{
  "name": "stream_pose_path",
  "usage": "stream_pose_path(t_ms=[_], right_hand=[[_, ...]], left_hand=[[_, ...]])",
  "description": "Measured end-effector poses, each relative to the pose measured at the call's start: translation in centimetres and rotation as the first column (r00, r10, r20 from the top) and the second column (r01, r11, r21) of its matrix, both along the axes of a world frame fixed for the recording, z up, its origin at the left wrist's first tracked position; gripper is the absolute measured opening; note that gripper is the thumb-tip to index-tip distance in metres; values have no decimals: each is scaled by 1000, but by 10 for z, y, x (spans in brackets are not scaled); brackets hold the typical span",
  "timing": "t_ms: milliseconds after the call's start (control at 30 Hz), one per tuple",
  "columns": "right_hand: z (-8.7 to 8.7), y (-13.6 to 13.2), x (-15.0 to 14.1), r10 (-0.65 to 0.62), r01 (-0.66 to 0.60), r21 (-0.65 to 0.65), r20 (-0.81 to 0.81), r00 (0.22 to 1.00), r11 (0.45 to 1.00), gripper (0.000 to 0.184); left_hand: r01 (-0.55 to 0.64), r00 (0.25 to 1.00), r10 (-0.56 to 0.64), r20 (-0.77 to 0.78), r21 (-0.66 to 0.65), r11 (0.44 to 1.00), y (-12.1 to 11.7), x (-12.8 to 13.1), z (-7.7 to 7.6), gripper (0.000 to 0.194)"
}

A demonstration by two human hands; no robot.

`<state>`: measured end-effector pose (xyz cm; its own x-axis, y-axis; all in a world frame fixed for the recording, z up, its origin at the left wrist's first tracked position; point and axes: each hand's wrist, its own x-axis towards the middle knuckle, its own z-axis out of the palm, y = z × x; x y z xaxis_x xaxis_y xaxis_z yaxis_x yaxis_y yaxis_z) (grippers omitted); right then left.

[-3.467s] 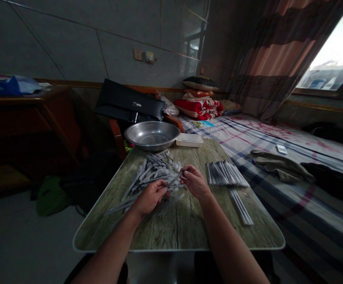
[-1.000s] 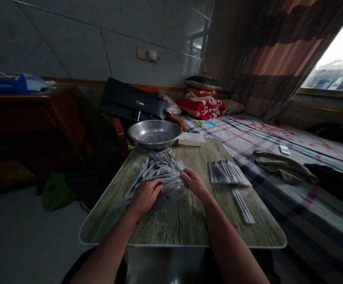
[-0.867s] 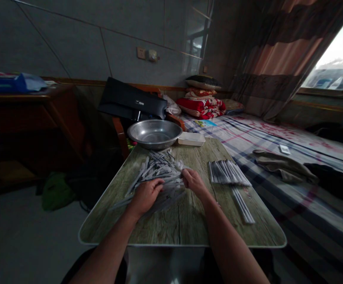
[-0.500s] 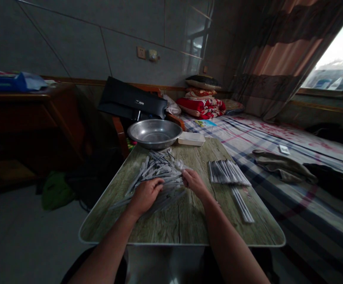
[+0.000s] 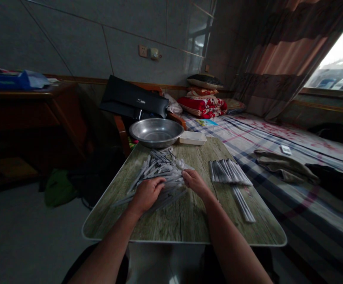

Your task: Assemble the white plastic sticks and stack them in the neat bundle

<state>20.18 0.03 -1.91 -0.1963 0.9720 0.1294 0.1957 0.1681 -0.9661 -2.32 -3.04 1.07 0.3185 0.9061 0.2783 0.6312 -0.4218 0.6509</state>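
Observation:
A loose pile of slim whitish-grey plastic sticks (image 5: 159, 163) lies across the middle of the table; their exact kind is too small to tell. My left hand (image 5: 149, 193) is at the pile's near side, thumb and forefinger pinched together. Facing it from the right, my right hand (image 5: 193, 181) has its fingers closed at the pile's edge. A thin stick seems to run between the two pinches, but it blurs into the pile. To the right of my right hand lies a neat row of similar sticks (image 5: 229, 172) with dark ends, resting across several more sticks (image 5: 244, 205).
A metal basin (image 5: 156, 134) stands behind the pile, beside a shallow white tray (image 5: 193, 138). The wood-patterned table (image 5: 171, 230) has a pale rim. A black monitor (image 5: 135, 98) leans on a chair behind. A bed (image 5: 233, 134) with plaid cover borders the right.
The view has shifted slightly, so everything sits a little farther right. Both hands keep nearly the same pose at the pile.

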Motion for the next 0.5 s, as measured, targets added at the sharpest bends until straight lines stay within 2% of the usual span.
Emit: stream_pose_path(t_ms=[133,200,267,300,367,433,467,500], right_hand=[[1,-1,-3,-29,21,-93,-90,996,995,47],[3,-1,-5,-49,16,-154,-208,977,988,48],[6,-2,-7,-79,8,-200,-348,934,980,48],[7,-2,-7,-95,6,-212,-409,907,977,48],[9,-3,-7,-117,5,-220,-501,857,975,49],[9,-3,-8,-128,8,-217,-545,829,976,49],[8,-3,-9,-131,12,-214,-551,824,977,49],[6,-2,-10,-133,17,-211,-548,826,977,49]], left_hand=[[-3,998,-3,57,98,995,-1,3,-2,22],[-23,994,6,109,150,988,-1,6,-2,21],[-101,968,61,245,153,983,-1,7,0,19],[-159,928,106,358,120,980,0,8,2,21],[-226,764,190,617,-21,974,2,11,6,39],[-135,551,230,802,-186,973,3,16,9,57],[-52,478,246,843,-252,966,4,20,9,57],[26,440,262,859,-304,952,4,25,8,54]])
